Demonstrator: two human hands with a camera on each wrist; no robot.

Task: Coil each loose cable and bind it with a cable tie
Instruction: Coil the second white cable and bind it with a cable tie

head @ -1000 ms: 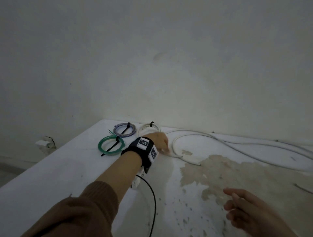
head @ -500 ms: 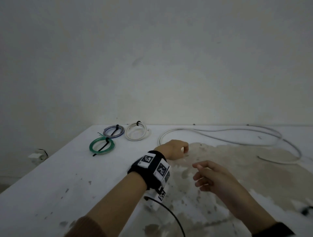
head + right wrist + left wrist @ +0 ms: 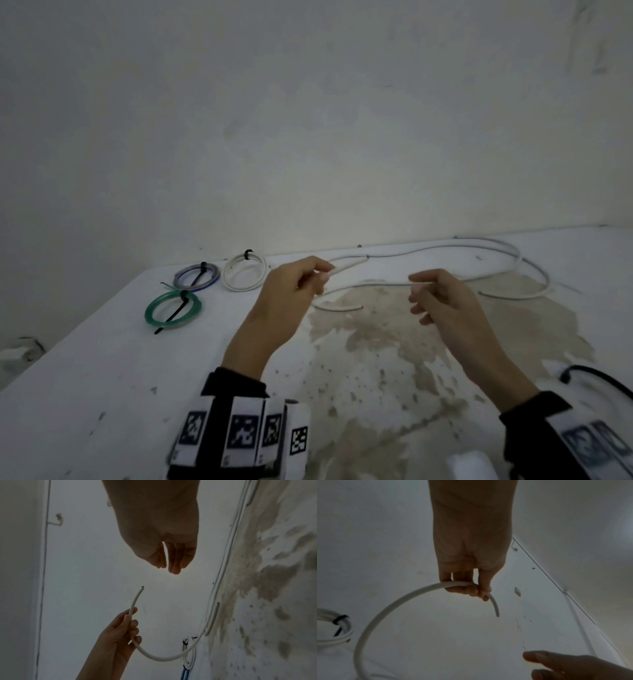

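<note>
A loose white cable (image 3: 349, 265) runs from the far right of the white table (image 3: 102, 394) to my left hand (image 3: 291, 294). That hand grips it near its end, lifted off the table. In the left wrist view the cable (image 3: 399, 601) passes under the curled fingers (image 3: 467, 589), and a short free end sticks out. My right hand (image 3: 442, 301) hovers just to the right, fingers loosely curled. In the right wrist view its fingers (image 3: 173, 561) hold nothing, and the cable's cut tip (image 3: 142, 587) points at them across a small gap.
Three coils bound with black ties lie at the back left: green (image 3: 173, 308), purple (image 3: 197, 275), white (image 3: 245, 272). More long pale cables (image 3: 513, 263) loop at the back right. A short white piece (image 3: 339, 308) lies on a brown stain (image 3: 394, 342). The wall is close behind.
My left hand has drawn back from the far side and lifted the cable end off the table. My right hand has risen from the near edge to face it.
</note>
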